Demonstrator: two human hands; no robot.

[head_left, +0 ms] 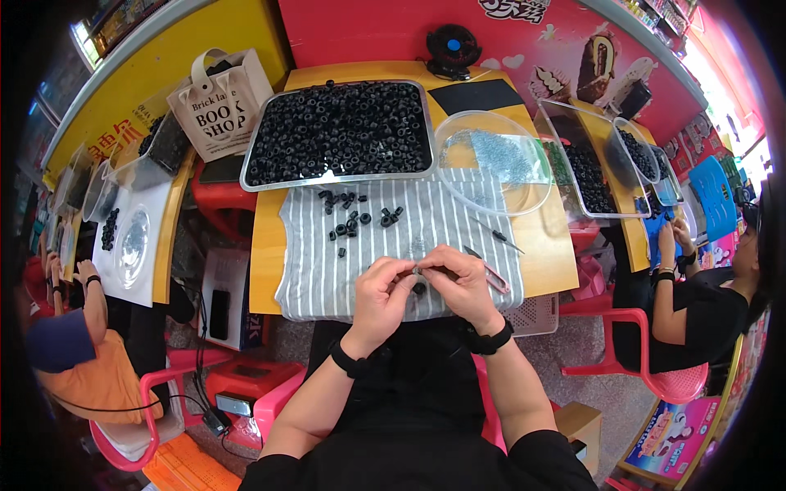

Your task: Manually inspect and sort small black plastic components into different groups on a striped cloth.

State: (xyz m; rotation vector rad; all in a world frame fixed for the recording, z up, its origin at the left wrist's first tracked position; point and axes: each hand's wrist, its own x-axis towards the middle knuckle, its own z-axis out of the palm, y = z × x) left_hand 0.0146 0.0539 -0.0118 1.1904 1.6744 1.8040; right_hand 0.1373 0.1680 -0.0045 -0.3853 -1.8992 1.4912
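Observation:
My left hand (381,291) and my right hand (460,285) meet above the near part of a grey striped cloth (315,278). Both are closed, thumb and fingertips pinched together around something tiny, too small to name. Just below the fingertips shows a small black ring-shaped part (419,289); whether it is held or lies on the cloth I cannot tell. Several loose black ring-shaped parts (352,222) are scattered farther up the cloth. Beside my right hand lie a pink-handled cutter-like tool (496,279) and a thin pointed tool with a black grip (500,236).
A metal tray (336,177) heaped with black ring parts stands at the back of the wooden table (548,262). Right of it is a clear round tub (530,196) of fine silvery pieces. Behind stand a tote bag (219,110) and a small black fan (453,49). People sit at both side tables.

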